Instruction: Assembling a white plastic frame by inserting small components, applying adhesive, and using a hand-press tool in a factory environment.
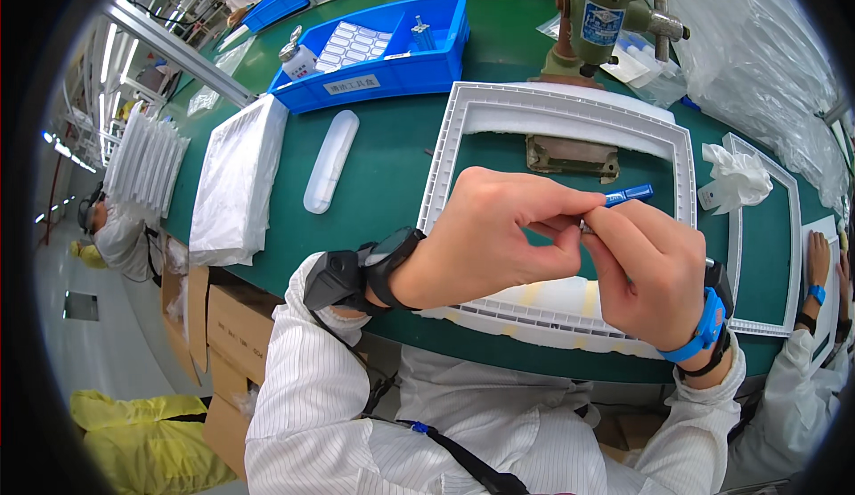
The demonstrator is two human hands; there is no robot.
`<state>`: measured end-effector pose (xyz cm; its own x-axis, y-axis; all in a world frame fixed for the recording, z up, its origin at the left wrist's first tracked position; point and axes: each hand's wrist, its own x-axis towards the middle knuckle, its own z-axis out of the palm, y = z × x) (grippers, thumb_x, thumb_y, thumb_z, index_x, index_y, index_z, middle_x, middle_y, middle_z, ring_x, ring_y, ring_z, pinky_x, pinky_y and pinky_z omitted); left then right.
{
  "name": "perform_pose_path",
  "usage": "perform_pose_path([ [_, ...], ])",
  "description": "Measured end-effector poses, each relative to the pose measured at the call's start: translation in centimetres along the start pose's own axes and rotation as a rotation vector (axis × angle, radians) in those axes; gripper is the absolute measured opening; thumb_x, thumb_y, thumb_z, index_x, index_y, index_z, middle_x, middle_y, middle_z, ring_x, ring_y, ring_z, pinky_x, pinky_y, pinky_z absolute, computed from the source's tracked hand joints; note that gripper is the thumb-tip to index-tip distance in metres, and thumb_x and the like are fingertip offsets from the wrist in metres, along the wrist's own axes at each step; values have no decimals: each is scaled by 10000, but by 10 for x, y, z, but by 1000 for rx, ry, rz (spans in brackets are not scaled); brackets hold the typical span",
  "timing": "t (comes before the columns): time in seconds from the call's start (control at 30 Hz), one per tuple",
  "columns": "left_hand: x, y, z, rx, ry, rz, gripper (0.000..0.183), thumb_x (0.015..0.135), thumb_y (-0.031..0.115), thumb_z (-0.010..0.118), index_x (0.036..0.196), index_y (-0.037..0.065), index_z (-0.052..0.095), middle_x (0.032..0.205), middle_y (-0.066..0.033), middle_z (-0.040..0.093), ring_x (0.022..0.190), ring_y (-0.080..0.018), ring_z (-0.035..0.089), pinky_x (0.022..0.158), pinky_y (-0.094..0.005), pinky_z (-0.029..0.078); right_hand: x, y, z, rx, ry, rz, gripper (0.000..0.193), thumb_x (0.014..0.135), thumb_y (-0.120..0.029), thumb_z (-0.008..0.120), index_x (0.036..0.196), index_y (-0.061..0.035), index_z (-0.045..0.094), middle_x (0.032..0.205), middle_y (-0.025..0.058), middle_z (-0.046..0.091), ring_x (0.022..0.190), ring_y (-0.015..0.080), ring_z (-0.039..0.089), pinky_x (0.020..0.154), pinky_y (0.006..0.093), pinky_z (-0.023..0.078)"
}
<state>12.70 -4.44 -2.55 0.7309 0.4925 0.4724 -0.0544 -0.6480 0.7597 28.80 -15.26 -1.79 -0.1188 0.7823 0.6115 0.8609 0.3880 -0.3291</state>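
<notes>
My left hand (512, 228) and my right hand (655, 263) meet over the white rectangular frame (445, 152). Thumb and fingers of each are pinched together around a tiny pale object (584, 225), too small and covered to name. Just beyond the fingertips shows a blue cylinder like a marker or small tube (631, 195); I cannot tell whether it is held or lies behind them. The frame rests on the green table, with white and yellowish strips (552, 297) along its near side. Inside its opening, at the far side, sits a metal block (570, 158).
A green press (601, 27) stands behind the frame. A blue bin (365, 85) holds a bottle and labels. To the left are a clear plastic case (331, 162) and a wrapped white stack (239, 183). At right lie crumpled white material (737, 177), another frame (793, 254) and a co-worker's hands (818, 259).
</notes>
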Motion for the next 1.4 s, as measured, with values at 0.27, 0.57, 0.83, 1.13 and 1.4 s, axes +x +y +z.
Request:
perform_pose_path([
  [0.27,1,7,-4,91,-34,17,344,719,-75,647,1038,17,739,822,-118,733,754,-154,733,686,-230,571,1,-2,0,-47,26,-90,162,713,36,674,846,-31,611,691,63,528,589,230,572,492,322,443],
  [0.57,-2,0,-5,-55,-78,-85,371,778,-66,647,1132,26,706,907,-140,733,769,-171,732,700,-246,574,1,4,2,-27,49,-4,178,752,16,690,919,-24,643,693,68,540,601,233,579,502,325,448],
  [0.83,-4,5,3,184,40,114,399,684,-71,675,1064,40,729,843,-105,721,690,-176,712,611,-240,559,-1,-3,0,-26,40,-18,162,735,22,688,880,-26,634,701,65,539,607,230,586,500,323,458],
  [1.13,-1,5,-1,185,36,137,359,696,-68,675,1026,56,748,793,-88,715,670,-162,703,580,-228,535,1,-5,1,-28,77,-77,167,718,29,691,860,-25,623,702,60,539,605,221,581,498,318,456],
  [1.4,3,4,-6,-108,-72,-157,245,857,-43,618,1074,5,723,896,-90,746,785,-109,711,694,-213,559,2,-1,-1,-26,37,-83,172,742,11,705,893,-20,629,728,68,565,622,223,592,520,313,467],
])
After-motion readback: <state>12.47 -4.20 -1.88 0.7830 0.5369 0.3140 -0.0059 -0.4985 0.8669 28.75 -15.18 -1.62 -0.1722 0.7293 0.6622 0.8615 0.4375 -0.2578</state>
